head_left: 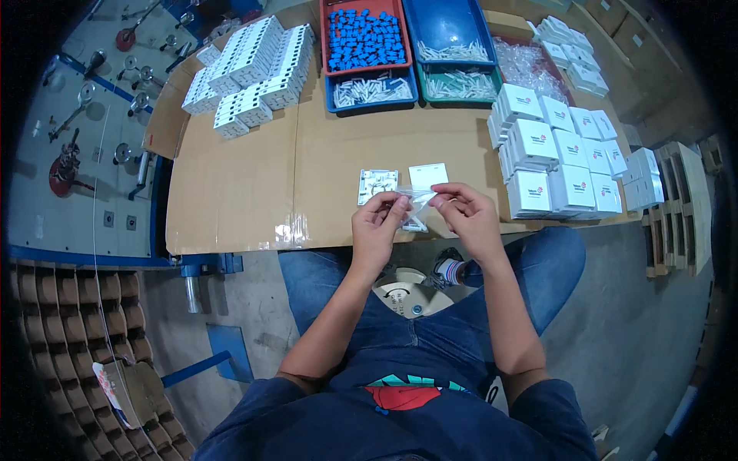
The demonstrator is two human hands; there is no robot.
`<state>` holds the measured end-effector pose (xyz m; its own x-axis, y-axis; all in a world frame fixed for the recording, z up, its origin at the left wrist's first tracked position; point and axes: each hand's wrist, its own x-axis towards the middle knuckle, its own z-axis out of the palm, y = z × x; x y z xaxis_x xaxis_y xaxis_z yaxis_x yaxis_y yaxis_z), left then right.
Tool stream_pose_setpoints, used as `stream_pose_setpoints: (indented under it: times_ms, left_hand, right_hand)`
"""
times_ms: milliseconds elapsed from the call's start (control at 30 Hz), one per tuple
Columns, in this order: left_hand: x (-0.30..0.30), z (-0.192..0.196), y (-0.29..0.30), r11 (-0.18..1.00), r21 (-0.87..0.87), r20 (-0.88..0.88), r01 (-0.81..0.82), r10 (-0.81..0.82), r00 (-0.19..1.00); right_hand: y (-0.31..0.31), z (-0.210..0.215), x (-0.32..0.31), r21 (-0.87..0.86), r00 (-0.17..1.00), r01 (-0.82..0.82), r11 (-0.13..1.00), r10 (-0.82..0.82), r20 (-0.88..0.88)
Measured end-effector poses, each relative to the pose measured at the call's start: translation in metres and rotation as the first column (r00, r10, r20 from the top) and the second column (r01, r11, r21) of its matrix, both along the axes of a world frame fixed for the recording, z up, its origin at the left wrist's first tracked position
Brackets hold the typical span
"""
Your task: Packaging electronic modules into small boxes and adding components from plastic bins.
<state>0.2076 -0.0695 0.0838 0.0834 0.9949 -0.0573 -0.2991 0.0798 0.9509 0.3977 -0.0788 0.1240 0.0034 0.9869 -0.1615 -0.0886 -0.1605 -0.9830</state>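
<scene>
Left hand point(375, 224), right hand point(470, 219) pinch opposite sides of clear bag point(417, 200), frame centre, over worktop's point(238, 184) near edge. Bag likely light, limp, slippery; best held by edges, thumb against fingertip.

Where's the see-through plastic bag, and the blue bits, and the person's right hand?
Clear plastic bag point(417, 200): head view, on its visible middle.
Blue pieces point(366, 38): head view, on the middle of the heap.
Right hand point(472, 218): head view, on its middle.
</scene>
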Motion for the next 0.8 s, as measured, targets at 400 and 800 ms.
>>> stream_pose_setpoints:
  times_ms: [400, 800]
  left_hand:
    - [0.009, 0.003, -0.001, 0.995, 0.099, -0.122, -0.008, 0.020, 0.992]
    - [0.007, 0.001, 0.001, 1.000, 0.002, -0.036, -0.008, 0.008, 0.999]
  right_hand:
    - [0.003, -0.013, -0.003, 0.097, 1.000, 0.008, 0.995, -0.006, -0.025]
    - [0.006, -0.012, -0.011, -0.044, 0.998, 0.038, 0.998, -0.040, -0.054]
